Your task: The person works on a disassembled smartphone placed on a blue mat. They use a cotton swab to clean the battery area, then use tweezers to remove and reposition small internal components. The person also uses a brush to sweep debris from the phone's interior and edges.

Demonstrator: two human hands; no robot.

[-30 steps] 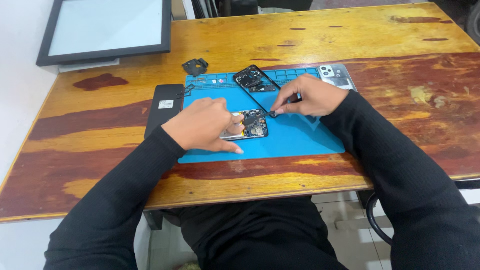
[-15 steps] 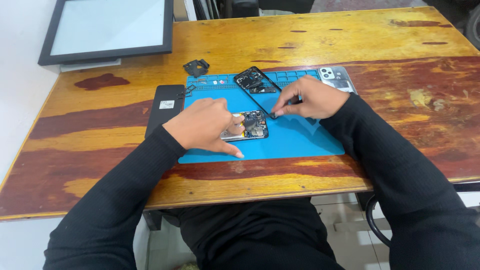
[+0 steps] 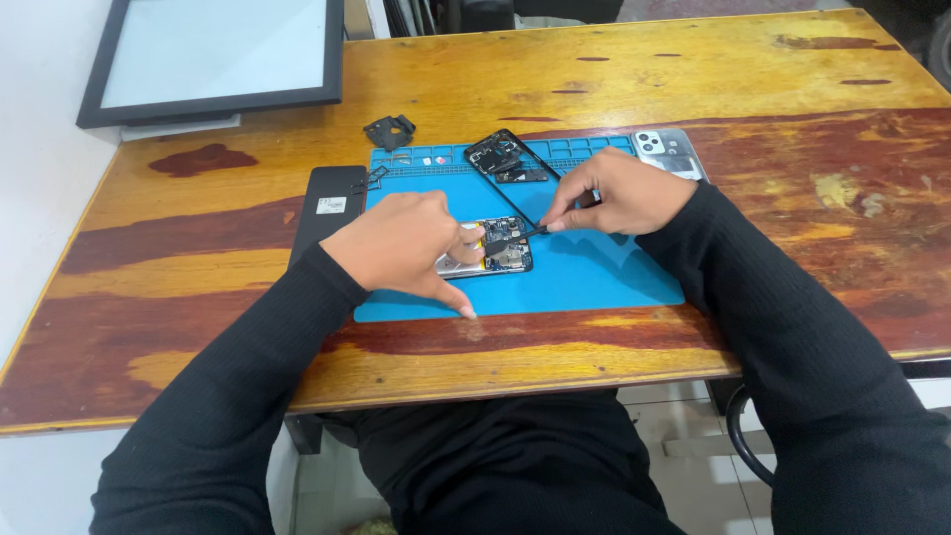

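An opened phone (image 3: pixel 497 254) with bare circuit boards lies on a blue work mat (image 3: pixel 594 272). My left hand (image 3: pixel 406 246) presses down on the phone's left part, thumb stretched toward the mat's front edge. My right hand (image 3: pixel 619 193) pinches a thin black tool (image 3: pixel 515 239) whose tip touches the phone's exposed top end. A black phone frame (image 3: pixel 510 163) lies tilted on the mat just behind the tool.
A grey phone back cover (image 3: pixel 669 151) rests at the mat's far right corner. A black slab (image 3: pixel 329 203) lies left of the mat, a small black bracket (image 3: pixel 389 131) behind it. A black-framed panel (image 3: pixel 218 54) sits at the far left of the wooden table (image 3: pixel 792 69).
The right hand has shifted slightly, bringing the tool tip onto the phone's top end. My left hand stays on the phone.
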